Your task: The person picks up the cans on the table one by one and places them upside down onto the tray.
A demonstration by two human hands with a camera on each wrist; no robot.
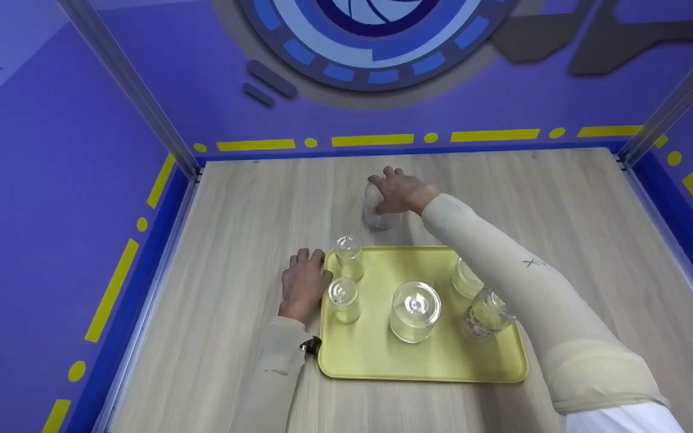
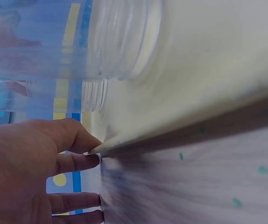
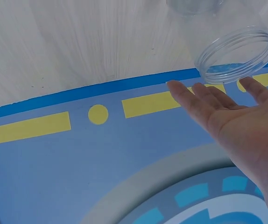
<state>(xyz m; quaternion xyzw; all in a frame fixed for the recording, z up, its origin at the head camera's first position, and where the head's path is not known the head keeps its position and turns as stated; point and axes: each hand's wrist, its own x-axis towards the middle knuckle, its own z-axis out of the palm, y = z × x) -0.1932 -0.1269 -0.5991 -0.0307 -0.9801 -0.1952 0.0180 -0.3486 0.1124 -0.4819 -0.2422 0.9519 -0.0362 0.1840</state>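
A clear plastic jar [image 1: 378, 220] stands on the table behind the tray, its threaded open mouth [image 3: 208, 63] up. My right hand [image 1: 403, 192] is at its top, fingers straight and spread, the thumb on the other side of the mouth in the right wrist view. At the left rim of the yellow tray [image 1: 376, 364], my left hand [image 1: 304, 284] pinches the edge between thumb and index finger. Two slim clear jars [image 1: 344, 300] sit mouth down beside that hand. A wider jar [image 1: 415, 316] occupies the tray's middle.
Toward the tray's right side are a patterned clear jar [image 1: 486, 316] and another clear jar [image 1: 465, 279], partly covered by my right sleeve. The wooden table [image 1: 250, 198] meets blue walls [image 1: 52, 240] at the left, back and right.
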